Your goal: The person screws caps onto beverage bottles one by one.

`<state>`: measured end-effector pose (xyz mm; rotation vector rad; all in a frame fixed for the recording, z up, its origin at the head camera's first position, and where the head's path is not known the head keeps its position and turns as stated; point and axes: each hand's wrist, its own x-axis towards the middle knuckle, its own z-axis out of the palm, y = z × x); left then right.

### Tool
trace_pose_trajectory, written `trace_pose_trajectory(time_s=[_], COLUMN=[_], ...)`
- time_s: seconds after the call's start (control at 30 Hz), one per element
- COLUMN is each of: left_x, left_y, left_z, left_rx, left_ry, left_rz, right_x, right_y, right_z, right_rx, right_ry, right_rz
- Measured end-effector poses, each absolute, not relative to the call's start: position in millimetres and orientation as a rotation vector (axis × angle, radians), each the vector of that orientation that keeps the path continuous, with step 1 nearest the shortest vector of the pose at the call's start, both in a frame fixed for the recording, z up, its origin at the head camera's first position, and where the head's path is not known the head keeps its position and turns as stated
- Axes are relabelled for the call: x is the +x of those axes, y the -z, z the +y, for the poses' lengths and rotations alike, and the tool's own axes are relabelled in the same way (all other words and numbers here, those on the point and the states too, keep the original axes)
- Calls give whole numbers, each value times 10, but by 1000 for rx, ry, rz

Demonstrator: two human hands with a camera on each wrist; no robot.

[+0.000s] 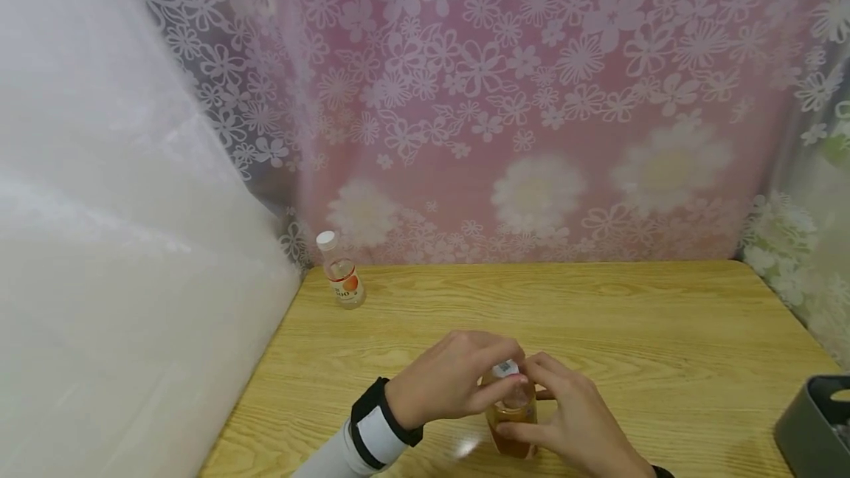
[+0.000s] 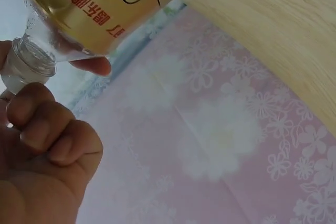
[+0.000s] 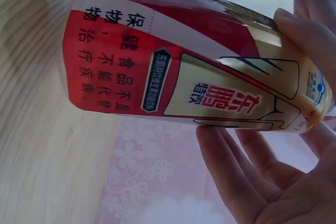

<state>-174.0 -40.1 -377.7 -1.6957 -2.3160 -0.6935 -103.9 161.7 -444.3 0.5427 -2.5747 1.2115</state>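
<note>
A drink bottle (image 1: pixel 513 445) with a gold and red label stands at the table's near side, between both hands. My left hand (image 1: pixel 454 378) reaches over its top, and the fingers pinch the pale cap (image 2: pixel 23 72) at the clear neck. In the left wrist view the other left fingers (image 2: pixel 63 135) are curled below the cap. My right hand (image 1: pixel 581 413) holds the bottle's body and shoulder from the right. In the right wrist view the thumb lies on one side of the label (image 3: pixel 220 93), the fingers on the other.
A clear bottle (image 1: pixel 345 285) with a white cap and a peach-coloured fruit on its label stands at the table's back left corner. A dark grey box (image 1: pixel 805 426) with a handle hole is at the right edge. Flowered curtains (image 1: pixel 531 94) hang behind the wooden table (image 1: pixel 564 301).
</note>
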Motion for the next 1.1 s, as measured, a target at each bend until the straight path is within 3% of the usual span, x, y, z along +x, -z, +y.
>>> trace_pose_trajectory(time_s=[0.27, 0.77, 0.93, 1.1], left_x=[-1709, -1758, -1982, -2469], left_y=[3857, 3950, 3928, 3955], left_z=[-450, -475, -639, -1004], left_rx=[-1532, -1554, -1352, -1072], left_ry=[755, 816, 849, 936], left_rz=[-2411, -2459, -2540, -2586], right_x=[-1063, -1072, -1089, -1104], right_y=[4429, 4492, 4525, 4596], right_z=[1609, 1585, 1609, 1684], right_rx=[400, 374, 372, 306], right_ry=[-1154, -1023, -980, -992], right_rz=[-2567, -2571, -2587, -2605])
